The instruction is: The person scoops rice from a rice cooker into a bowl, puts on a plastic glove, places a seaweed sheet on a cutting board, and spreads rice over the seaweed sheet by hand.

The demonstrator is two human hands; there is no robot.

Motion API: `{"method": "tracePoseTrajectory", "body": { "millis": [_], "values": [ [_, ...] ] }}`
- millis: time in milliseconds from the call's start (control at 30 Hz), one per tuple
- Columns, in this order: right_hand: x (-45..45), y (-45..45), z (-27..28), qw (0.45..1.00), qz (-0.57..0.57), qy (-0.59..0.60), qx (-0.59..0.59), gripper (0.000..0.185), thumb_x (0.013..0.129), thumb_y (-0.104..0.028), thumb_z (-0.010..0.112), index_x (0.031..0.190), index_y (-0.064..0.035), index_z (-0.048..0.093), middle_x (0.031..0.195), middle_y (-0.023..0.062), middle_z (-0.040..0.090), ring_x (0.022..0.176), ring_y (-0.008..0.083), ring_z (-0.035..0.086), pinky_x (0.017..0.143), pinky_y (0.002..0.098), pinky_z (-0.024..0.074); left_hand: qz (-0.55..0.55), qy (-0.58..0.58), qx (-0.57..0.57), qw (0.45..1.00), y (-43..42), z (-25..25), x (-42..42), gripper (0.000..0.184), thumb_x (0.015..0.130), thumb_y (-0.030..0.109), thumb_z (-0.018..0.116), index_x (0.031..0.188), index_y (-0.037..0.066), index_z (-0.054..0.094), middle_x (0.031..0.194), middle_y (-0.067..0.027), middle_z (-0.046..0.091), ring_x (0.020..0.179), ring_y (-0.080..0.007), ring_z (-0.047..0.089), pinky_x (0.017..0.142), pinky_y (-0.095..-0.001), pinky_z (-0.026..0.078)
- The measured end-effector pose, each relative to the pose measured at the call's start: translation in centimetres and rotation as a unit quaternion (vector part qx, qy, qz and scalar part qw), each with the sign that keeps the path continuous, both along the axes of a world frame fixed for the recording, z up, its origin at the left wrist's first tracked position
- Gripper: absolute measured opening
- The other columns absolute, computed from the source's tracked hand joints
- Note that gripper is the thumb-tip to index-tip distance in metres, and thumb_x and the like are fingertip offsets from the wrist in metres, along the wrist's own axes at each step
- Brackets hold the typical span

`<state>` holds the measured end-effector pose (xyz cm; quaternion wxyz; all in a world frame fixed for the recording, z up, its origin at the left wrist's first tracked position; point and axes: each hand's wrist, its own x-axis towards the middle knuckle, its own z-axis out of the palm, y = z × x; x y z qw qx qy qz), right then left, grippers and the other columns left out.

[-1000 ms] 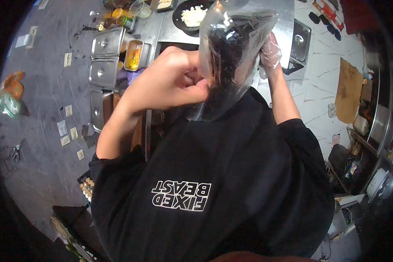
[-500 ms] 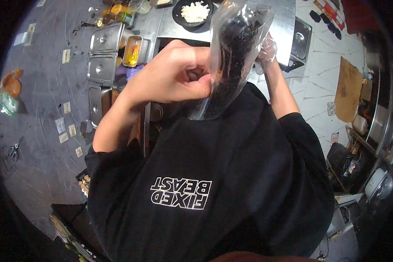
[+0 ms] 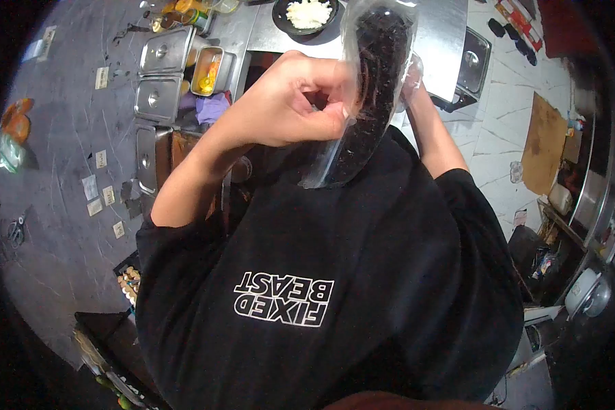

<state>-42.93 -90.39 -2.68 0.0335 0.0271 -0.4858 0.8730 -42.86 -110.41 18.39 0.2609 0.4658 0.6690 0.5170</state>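
Left hand [image 3: 301, 99]: thumb and forefinger pinched together on the near side of a clear bag [image 3: 384, 61], other fingers curled. We judge the pinch keeps the film taut and the bag upright. The bag stands between both hands, before the chest, its contents dark and flaky-looking. Right hand [image 3: 413, 78], seemingly in a clear glove, is at the bag's far side; its fingertips are hidden, so we cannot tell how firmly it grips. Beyond the pinch, a black bowl [image 3: 280, 26] holds white food [image 3: 309, 15], probably set aside within reach. Writing: below the grip, shirt lettering [image 3: 283, 299] reads "FIXED BEAST", upside down to us. Well left, paper tags [image 3: 90, 187] bear marks too small to read.
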Motion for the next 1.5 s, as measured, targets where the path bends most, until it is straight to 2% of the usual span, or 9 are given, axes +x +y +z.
{"method": "tracePoseTrajectory", "body": {
  "millis": [133, 367, 400, 500, 700, 900, 1067, 1200, 1500],
  "values": [
    [-0.2, -0.6, 1.9, 0.992, 0.02, -0.083, -0.094, 0.065, 0.087, -0.056, 0.055, 0.128, -0.0059, 0.049, 0.117, 0.0072, 0.06, 0.102, 0.0179, 0.059, 0.087, 0.0369, 0.0517, 0.015, 0.061, 0.025, 0.998, 0.2, -0.5, -0.2, 0.004, 0.072, -0.002, 0.056, 0.073, 0.0, 0.059, 0.061, -0.0028, 0.056, 0.056, -0.0068, 0.049, 0.054, -0.0221, 0.043],
    [-0.1, -0.9, 1.8, 0.989, 0.076, -0.106, -0.074, 0.073, 0.084, -0.059, 0.056, 0.134, -0.0071, 0.043, 0.121, 0.0094, 0.058, 0.109, 0.0229, 0.058, 0.092, 0.0396, 0.0508, 0.071, 0.2, -0.072, 0.975, -0.6, 1.2, -0.7, 0.007, 0.067, -0.001, 0.058, 0.071, 0.004, 0.057, 0.056, -0.0051, 0.047, 0.049, -0.0104, 0.045, 0.048, -0.0246, 0.038],
    [-0.2, -0.9, 1.4, 0.985, 0.075, -0.116, -0.102, 0.074, 0.084, -0.059, 0.055, 0.135, -0.0071, 0.043, 0.122, 0.0099, 0.058, 0.109, 0.0232, 0.057, 0.092, 0.0397, 0.0506, 0.08, 0.181, -0.111, 0.974, -0.7, 1.7, -0.5, 0.004, 0.065, 0.0, 0.056, 0.068, 0.001, 0.057, 0.058, -0.0059, 0.054, 0.05, -0.0149, 0.053, 0.05, -0.0257, 0.041],
    [-0.3, -0.8, 0.8, 0.978, 0.08, -0.143, -0.132, 0.074, 0.085, -0.06, 0.053, 0.135, -0.0069, 0.042, 0.125, 0.0111, 0.056, 0.112, 0.0238, 0.055, 0.095, 0.0403, 0.0487, 0.047, 0.195, -0.106, 0.974, -1.2, 2.3, -0.6, 0.002, 0.071, 0.001, 0.058, 0.07, 0.001, 0.057, 0.059, -0.0047, 0.054, 0.051, -0.0125, 0.052, 0.049, -0.0247, 0.039],
    [-0.1, -1.2, 1.1, 0.985, 0.057, -0.126, -0.1, 0.07, 0.087, -0.057, 0.052, 0.135, -0.0067, 0.043, 0.125, 0.0108, 0.056, 0.112, 0.0238, 0.055, 0.096, 0.041, 0.0479, -0.021, 0.04, -0.182, 0.982, -2.2, 3.8, -1.4, 0.019, 0.086, 0.013, 0.063, 0.074, 0.001, 0.056, 0.061, -0.0035, 0.054, 0.055, -0.0103, 0.052, 0.051, -0.0253, 0.039],
    [-0.1, -1.4, 1.0, 0.988, 0.065, -0.12, -0.073, 0.068, 0.088, -0.054, 0.053, 0.134, -0.0065, 0.043, 0.125, 0.0106, 0.056, 0.112, 0.0235, 0.055, 0.095, 0.0409, 0.048, -0.053, 0.126, -0.121, 0.983, -2.1, 2.4, -1.4, 0.016, 0.083, 0.013, 0.063, 0.075, 0.0, 0.059, 0.06, -0.0088, 0.054, 0.051, -0.0179, 0.05, 0.05, -0.0289, 0.039],
    [-0.5, -1.2, 0.6, 0.993, 0.083, -0.081, -0.037, 0.066, 0.089, -0.052, 0.053, 0.135, -0.0054, 0.042, 0.125, 0.01, 0.056, 0.111, 0.0224, 0.056, 0.095, 0.0386, 0.048, -0.055, 0.175, -0.172, 0.968, -1.4, 3.7, -0.9, 0.01, 0.075, 0.009, 0.062, 0.071, -0.001, 0.06, 0.058, -0.0111, 0.054, 0.049, -0.0223, 0.052, 0.049, -0.0323, 0.041],
    [-0.1, -1.6, 0.8, 0.994, 0.058, -0.046, -0.084, 0.066, 0.089, -0.052, 0.055, 0.133, -0.0043, 0.045, 0.122, 0.0099, 0.058, 0.111, 0.0208, 0.056, 0.095, 0.0365, 0.0476, -0.021, 0.239, -0.137, 0.961, -1.2, 3.7, -0.1, 0.009, 0.072, 0.008, 0.064, 0.072, 0.0, 0.061, 0.059, -0.0123, 0.054, 0.051, -0.0268, 0.054, 0.05, -0.0352, 0.043],
    [-0.1, -0.4, -1.4, 0.996, 0.022, -0.059, -0.058, 0.066, 0.081, -0.055, 0.064, 0.12, -0.0034, 0.054, 0.109, 0.0082, 0.062, 0.101, 0.0187, 0.059, 0.092, 0.0341, 0.0486, 0.041, 0.431, -0.224, 0.873, -2.1, 5.4, 0.5, 0.017, 0.07, 0.009, 0.065, 0.064, 0.003, 0.05, 0.058, -0.0139, 0.053, 0.056, -0.0336, 0.057, 0.053, -0.0407, 0.046]
  ]
}}
